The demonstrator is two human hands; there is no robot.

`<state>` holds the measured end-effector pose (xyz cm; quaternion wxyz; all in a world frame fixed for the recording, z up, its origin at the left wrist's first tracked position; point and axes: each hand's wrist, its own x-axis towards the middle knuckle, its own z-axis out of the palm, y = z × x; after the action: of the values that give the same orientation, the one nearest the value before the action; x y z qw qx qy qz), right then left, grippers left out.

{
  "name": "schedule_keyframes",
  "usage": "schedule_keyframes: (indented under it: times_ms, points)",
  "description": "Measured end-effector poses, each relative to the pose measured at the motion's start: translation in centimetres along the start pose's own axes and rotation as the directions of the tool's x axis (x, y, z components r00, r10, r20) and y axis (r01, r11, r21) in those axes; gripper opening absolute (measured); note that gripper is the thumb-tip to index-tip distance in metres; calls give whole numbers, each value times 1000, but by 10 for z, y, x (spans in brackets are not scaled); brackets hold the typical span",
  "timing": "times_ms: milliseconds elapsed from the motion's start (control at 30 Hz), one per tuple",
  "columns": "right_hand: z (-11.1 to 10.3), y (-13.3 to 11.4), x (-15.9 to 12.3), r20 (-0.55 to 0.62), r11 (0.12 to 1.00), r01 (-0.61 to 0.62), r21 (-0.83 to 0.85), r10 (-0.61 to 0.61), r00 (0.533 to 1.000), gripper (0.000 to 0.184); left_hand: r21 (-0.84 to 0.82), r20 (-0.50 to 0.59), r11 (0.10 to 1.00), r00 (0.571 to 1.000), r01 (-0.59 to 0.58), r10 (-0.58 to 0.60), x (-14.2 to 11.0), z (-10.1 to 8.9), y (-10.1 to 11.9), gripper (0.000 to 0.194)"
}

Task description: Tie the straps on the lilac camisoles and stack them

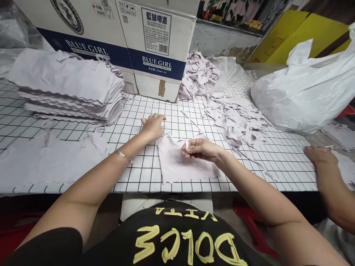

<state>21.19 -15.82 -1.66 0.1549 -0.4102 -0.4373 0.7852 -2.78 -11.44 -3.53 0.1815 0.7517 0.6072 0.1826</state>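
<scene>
The right hand [201,149] has thumb and fingers pinched together on a narrow strap [186,144], whose short visible part stands roughly upright. Beneath it the panel [172,162] lies flat on the table [138,177], its long axis running side to side, its wavy edge towards the person and its strapped edge away. It is thin, soft, pale pink cloth. The left hand [153,125], fingers bent, is just beyond the panel's far left corner; whether it grips anything I cannot tell.

A thin strip [191,120] slants from beyond the panel towards its far edge. To the right spread limp, tangled strips [233,118], then a bulging, crinkled plastic bag [299,92] and another person's hand [321,155]. To the left, a second panel [55,159] lies lengthwise along the near edge, with a wavy-edged stack [69,85] behind it. A boxy cardboard carton [155,85] stands at the back.
</scene>
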Motion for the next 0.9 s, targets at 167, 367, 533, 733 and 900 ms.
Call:
schedule_keyframes:
  times_ms: [167, 367, 533, 733, 900]
  points:
    - [-11, -4, 18, -234, 979, 175, 106, -146, 961, 23, -1, 127, 995, 987, -103, 102, -56, 21, 28, 24]
    - [-15, 3, 31, -319, 972, 227, 55, -198, 927, 28, -26, 204, 998, 977, -60, 64, -65, 43, 38, 7]
    - [-15, 11, 28, -346, 963, 267, 42, -237, 908, 29, -120, 247, 993, 968, -14, 43, -57, 49, 51, 20]
    - [-16, 23, 19, -358, 932, 360, -33, -347, 867, 40, -175, 199, 985, 980, 7, 28, -57, 56, 54, 18]
    - [-11, 33, 14, -317, 925, 377, -48, -372, 872, 44, -221, 188, 975, 982, 34, 8, -58, 59, 55, 16]
